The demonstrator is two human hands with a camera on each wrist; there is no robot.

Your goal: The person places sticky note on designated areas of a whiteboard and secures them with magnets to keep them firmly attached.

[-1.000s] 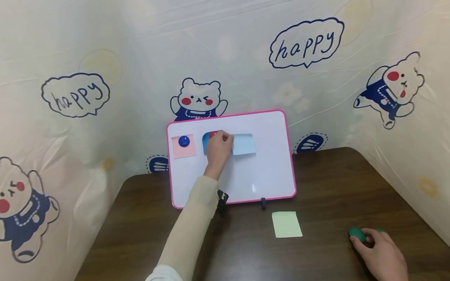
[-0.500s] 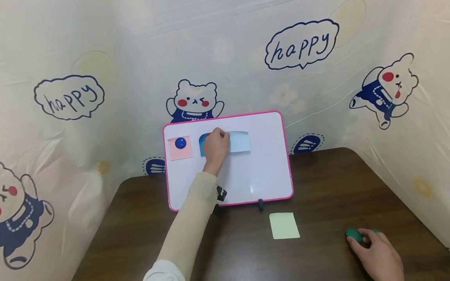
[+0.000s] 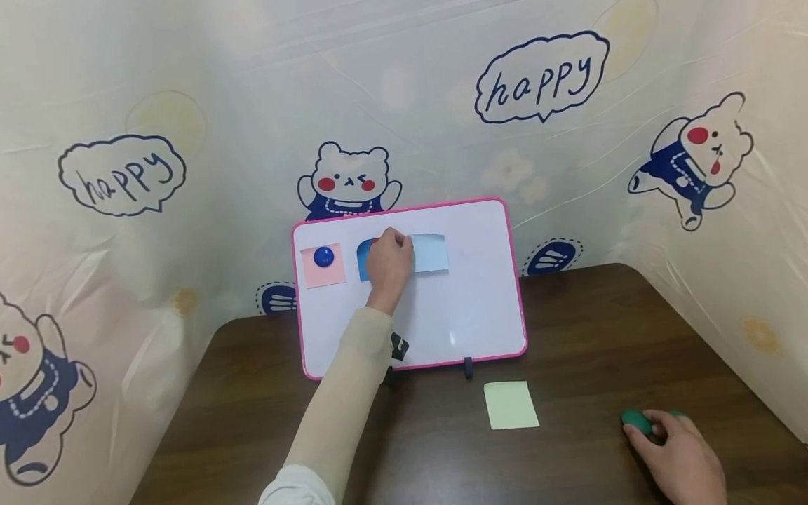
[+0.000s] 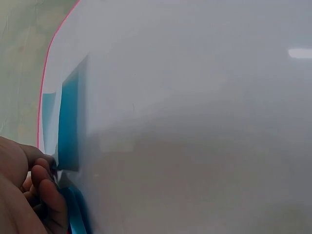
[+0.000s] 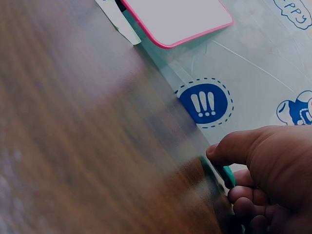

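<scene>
My left hand [image 3: 389, 266] is at the upper middle of the whiteboard [image 3: 461, 308], thumb and fingers pinching the left edge of a light blue sticky note [image 3: 431, 254]. Partly behind that hand are a darker blue note [image 3: 364, 263] and a sliver of a red magnet [image 3: 374, 242]. A round blue magnet [image 3: 324, 257] sits on a pink sticky note [image 3: 313, 275] at the board's left. Low on the right, my right hand [image 3: 684, 452] holds a green magnet [image 3: 635, 421] between thumb and fingers at the tabletop. Another green piece [image 3: 677, 413] peeks out behind its knuckles.
A pale green sticky note [image 3: 511, 405] lies on the brown wooden table [image 3: 568, 456] in front of the board. The pink-rimmed board leans back on small black feet [image 3: 468, 367]. Behind the table hangs a printed curtain [image 3: 442, 105] with cartoon bears.
The head view has shifted slightly. My left hand stays at the light blue note and now covers more of the red magnet. The right hand keeps its place with the green magnet.
</scene>
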